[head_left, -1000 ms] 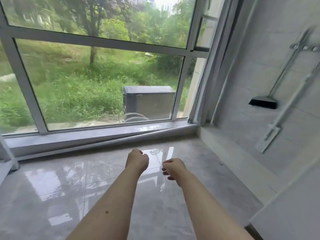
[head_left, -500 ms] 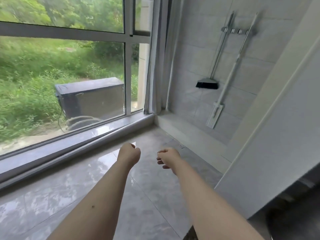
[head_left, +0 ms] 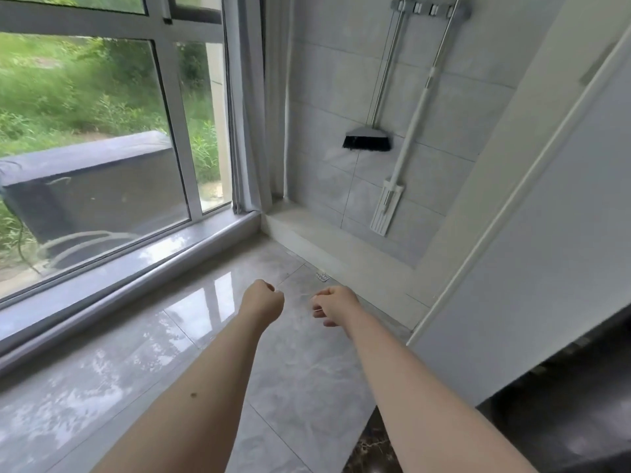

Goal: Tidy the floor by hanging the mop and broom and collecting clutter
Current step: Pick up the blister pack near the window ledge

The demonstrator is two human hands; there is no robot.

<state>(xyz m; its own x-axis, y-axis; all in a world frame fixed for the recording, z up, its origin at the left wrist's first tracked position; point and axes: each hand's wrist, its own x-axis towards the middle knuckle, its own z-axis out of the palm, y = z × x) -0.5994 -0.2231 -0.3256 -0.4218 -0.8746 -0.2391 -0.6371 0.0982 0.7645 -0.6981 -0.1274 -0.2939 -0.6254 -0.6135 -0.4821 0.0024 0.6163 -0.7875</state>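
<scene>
Both fists curled on nothing: left hand (head_left: 262, 302), right hand (head_left: 336, 303).
Just beyond them a small scrap (head_left: 322, 276) (easily overlooked) could stay; broom (head_left: 368, 139) and mop (head_left: 387, 209) already hang.

I count two hands in my view, the left hand (head_left: 262, 302) and the right hand (head_left: 336, 303), both with fingers curled and holding nothing that I can make out. On the tiled wall I see one rack (head_left: 431, 9) carrying two long-handled tools: one broom (head_left: 368, 138) and one flat mop (head_left: 387, 209). On the floor (head_left: 307, 377) I can pick out just one small bit of clutter (head_left: 322, 276) near the step, too small to identify, and past the one window (head_left: 102, 131) stands one dark box (head_left: 88, 189).
</scene>
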